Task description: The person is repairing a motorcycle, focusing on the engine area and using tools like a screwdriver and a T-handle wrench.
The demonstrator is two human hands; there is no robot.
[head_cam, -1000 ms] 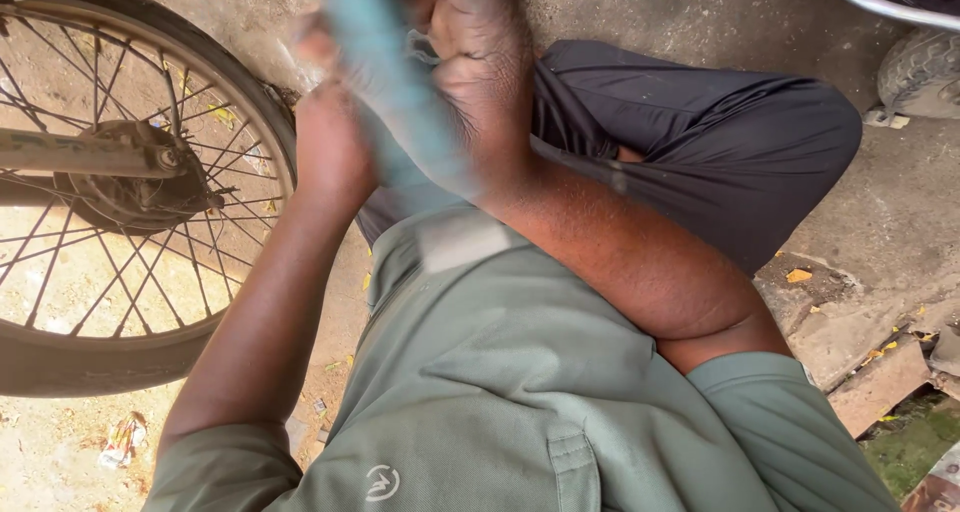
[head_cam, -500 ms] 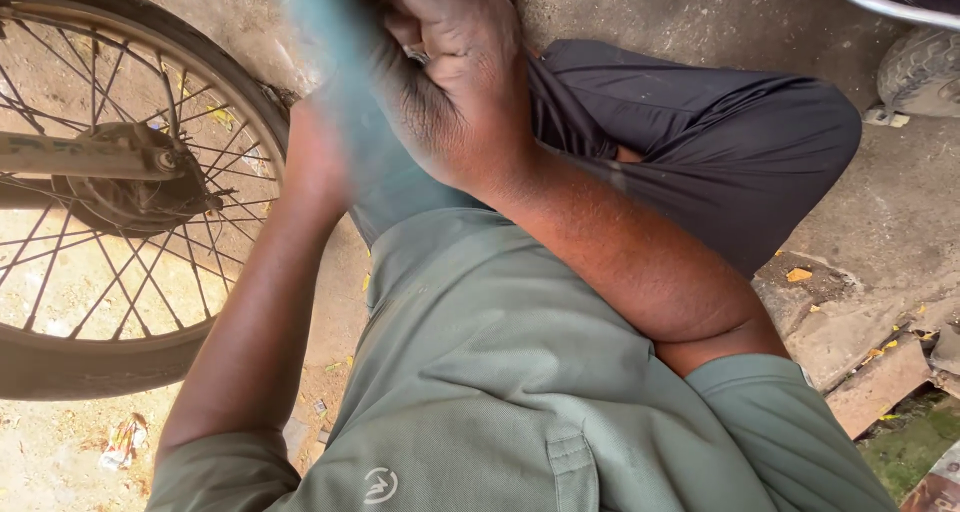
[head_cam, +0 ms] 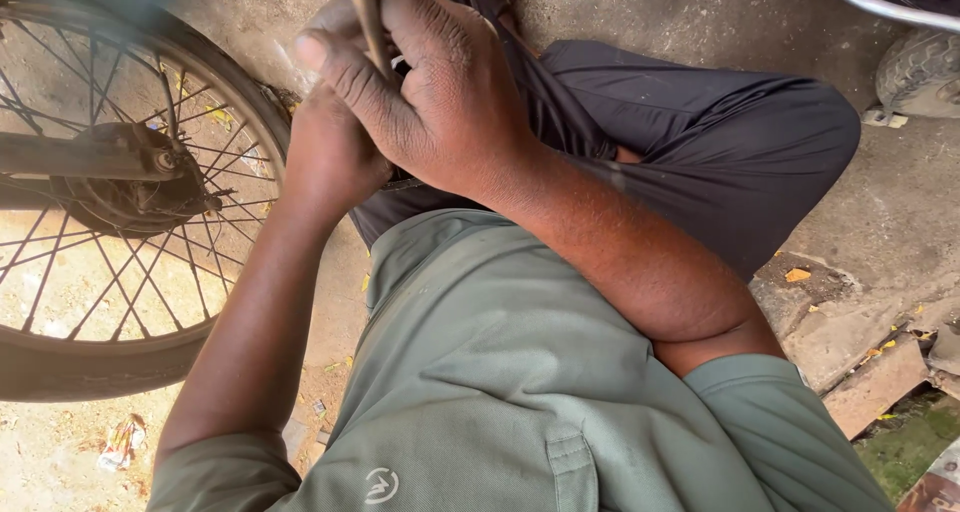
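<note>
A spoked wheel point(head_cam: 110, 202) stood to the left of both hands, its tyre near the left wrist. Below the hands lay the person's green shirt point(head_cam: 520, 392); dark trousers point(head_cam: 700, 142) lay just behind and to their right. The right hand point(head_cam: 430, 92) was clenched, fingers curled tight around a thin stick-like tool point(head_cam: 368, 22) that rose from the fist past the top edge; its upper end was cut off. The left hand point(head_cam: 325, 157) sat just under and behind the right, touching it; whether it gripped anything could not be told.
</note>
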